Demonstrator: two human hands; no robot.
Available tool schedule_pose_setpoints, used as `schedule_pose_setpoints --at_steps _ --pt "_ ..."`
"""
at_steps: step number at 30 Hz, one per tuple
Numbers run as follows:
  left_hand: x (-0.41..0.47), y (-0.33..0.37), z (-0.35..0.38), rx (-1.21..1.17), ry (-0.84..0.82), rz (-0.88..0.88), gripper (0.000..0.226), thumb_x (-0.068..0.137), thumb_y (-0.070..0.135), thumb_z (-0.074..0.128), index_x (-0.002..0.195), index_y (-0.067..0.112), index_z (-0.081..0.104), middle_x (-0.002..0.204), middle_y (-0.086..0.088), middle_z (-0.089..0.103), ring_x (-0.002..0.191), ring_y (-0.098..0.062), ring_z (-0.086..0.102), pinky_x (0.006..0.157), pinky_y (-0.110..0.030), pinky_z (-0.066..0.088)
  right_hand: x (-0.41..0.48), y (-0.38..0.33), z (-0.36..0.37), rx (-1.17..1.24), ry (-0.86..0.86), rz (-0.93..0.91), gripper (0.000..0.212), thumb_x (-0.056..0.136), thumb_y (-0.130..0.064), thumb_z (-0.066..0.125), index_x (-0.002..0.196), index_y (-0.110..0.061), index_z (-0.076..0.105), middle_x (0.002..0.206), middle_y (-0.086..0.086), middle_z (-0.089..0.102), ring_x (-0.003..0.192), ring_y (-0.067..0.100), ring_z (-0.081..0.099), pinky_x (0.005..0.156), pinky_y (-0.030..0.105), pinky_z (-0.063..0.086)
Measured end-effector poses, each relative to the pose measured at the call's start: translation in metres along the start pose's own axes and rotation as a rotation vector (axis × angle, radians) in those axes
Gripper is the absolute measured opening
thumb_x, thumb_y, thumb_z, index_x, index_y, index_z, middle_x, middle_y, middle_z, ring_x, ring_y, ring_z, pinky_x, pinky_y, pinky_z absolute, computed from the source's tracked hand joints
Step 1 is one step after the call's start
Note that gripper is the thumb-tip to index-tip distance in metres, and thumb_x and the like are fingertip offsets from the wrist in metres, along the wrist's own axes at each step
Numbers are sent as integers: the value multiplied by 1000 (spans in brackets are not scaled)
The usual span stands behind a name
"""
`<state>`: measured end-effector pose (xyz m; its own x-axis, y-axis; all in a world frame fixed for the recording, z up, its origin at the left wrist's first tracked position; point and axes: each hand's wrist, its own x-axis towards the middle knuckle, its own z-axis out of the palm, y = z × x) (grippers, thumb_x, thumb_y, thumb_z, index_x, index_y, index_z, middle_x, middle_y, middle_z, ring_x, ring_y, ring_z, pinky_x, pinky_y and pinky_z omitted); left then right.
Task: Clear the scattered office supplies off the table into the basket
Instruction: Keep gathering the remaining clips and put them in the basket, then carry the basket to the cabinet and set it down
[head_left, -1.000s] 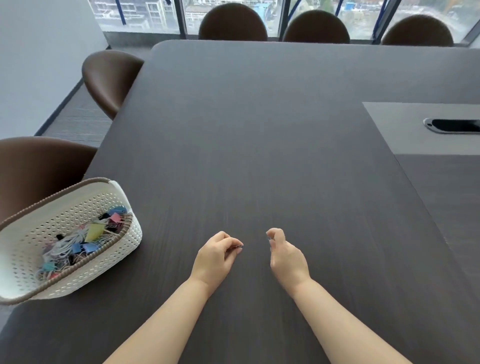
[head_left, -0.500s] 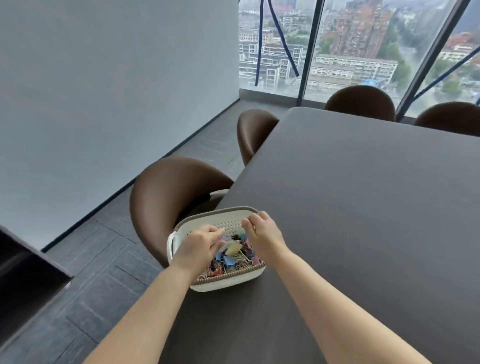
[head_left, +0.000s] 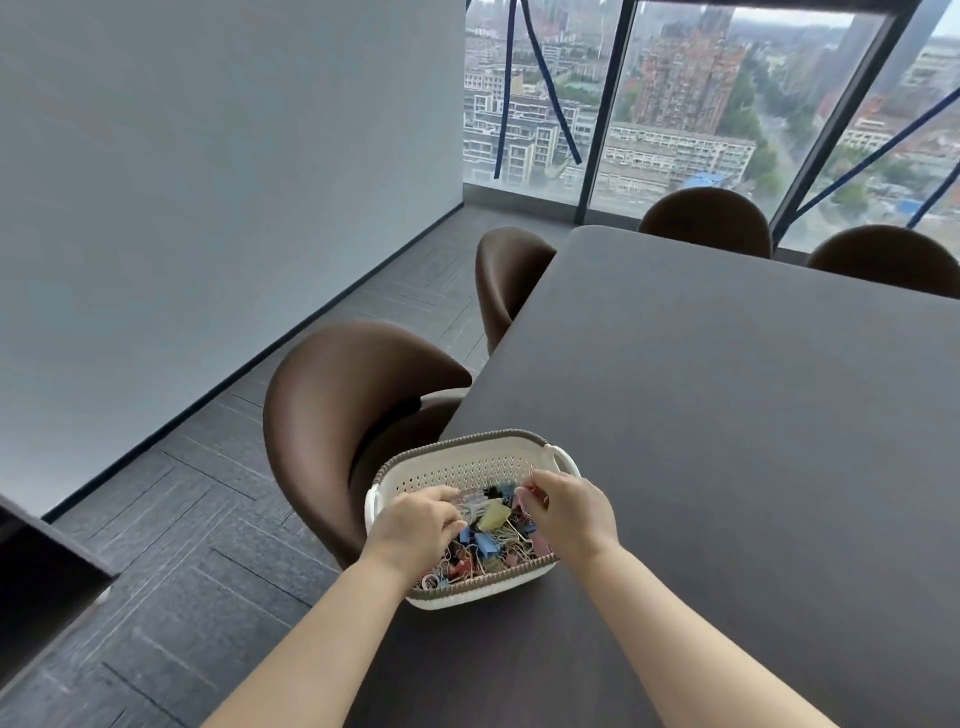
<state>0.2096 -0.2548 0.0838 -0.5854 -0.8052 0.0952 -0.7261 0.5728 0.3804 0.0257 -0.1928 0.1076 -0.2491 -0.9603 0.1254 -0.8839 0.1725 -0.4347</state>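
While both hands hang over the basket (head_left: 470, 465) at the surface's left edge, the left hand (head_left: 415, 525) and right hand (head_left: 566, 512) curl their grips, contents unclear, likely dropping clips (head_left: 488, 543).

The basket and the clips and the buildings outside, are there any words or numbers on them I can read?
None: no word, number or brand can be read.
Basket: plain white wall with holes, no label showing.
Clips in it: plain colours, too small to show any print.
Buildings through the window: any signs are too far and blurred to read.
Table and chair: no markings.
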Motion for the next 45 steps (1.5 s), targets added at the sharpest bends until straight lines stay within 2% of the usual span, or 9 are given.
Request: schedule_pose_setpoints --at_steps 6,11,15,20,24,27,29,37,45 --pt "-16 -6 3 163 237 -1 46 81 33 35 115 23 63 86 11 72 94 -17 61 80 -45 47 0 7 10 -1 36 -54 21 91 -22 52 107 -22 65 107 -4 68 107 22 55 89 34 38" --pt "-32 -15 6 187 155 -268 38 80 30 62 117 19 61 138 -14 45 125 -35 40 94 -60 36 3 12 13 -108 -145 123 59 90 -33 49 142 -29 22 155 0 11 141 23 7 113 39 13" --pt "-42 -11 3 -77 -41 -646 72 91 30 50 146 10 8 144 -16 33 126 -32 40 102 -41 35 2 14 11 102 -262 342 79 88 -26 54 146 -22 0 155 6 5 129 28 38 97 41 40" --pt "-52 0 5 -194 -32 -842 30 92 20 44 115 2 44 113 -20 59 100 -34 58 83 -41 50 -8 21 3 268 -243 414 77 82 -3 54 144 -14 10 136 14 42 109 33 52 81 38 43" --pt "-72 9 10 -227 22 -878 29 93 20 43 116 2 43 112 -19 58 98 -33 58 80 -40 52 -21 24 6 262 -245 390 38 87 -3 40 123 -8 29 88 11 52 77 31 50 65 35 38" --pt "-95 12 11 -186 60 -895 32 94 20 41 121 3 37 110 -19 59 93 -31 59 70 -37 49 -30 23 14 261 -215 345 7 93 -11 32 99 -10 31 78 8 50 72 31 50 62 37 39" --pt "-115 12 8 -173 100 -910 27 95 17 40 118 4 35 104 -19 59 85 -31 59 62 -36 44 -35 15 20 266 -205 300 10 96 -17 29 94 -7 33 72 5 48 69 30 48 61 38 38" --pt "-215 -22 -33 -157 308 -1030 18 94 13 41 109 3 38 62 -1 44 47 -16 41 39 -25 25 -52 -86 45 296 -280 39 17 97 -22 29 92 -9 38 72 1 47 72 27 49 60 36 38" --pt "-321 -128 -117 -109 510 -1160 20 94 16 40 112 7 38 61 0 46 47 -14 42 41 -25 27 -59 -262 102 325 -333 -212 14 97 -21 33 95 -11 42 82 6 53 74 30 51 62 35 36"
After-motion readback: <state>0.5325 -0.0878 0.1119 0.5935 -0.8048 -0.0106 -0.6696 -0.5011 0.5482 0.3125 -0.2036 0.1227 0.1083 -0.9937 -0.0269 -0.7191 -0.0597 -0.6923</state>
